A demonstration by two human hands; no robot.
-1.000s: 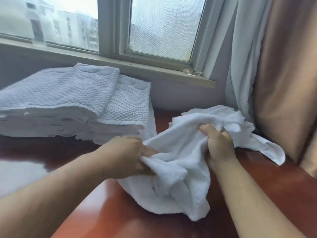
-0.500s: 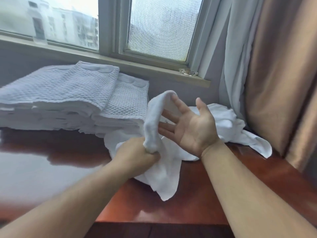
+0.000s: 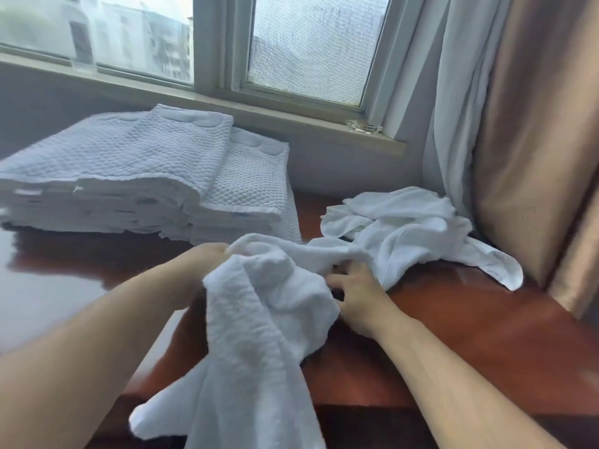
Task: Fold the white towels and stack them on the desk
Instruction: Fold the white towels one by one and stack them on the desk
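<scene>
- The folded stack (image 3: 129,163) sat on the surface (image 3: 470,325), left and behind
- The loose towel (image 3: 265,319) hung long, top to bottom, between both hands
- The left hand (image 3: 201,264) gripped its top
- The right hand (image 3: 359,299) touched it; grip unclear
</scene>
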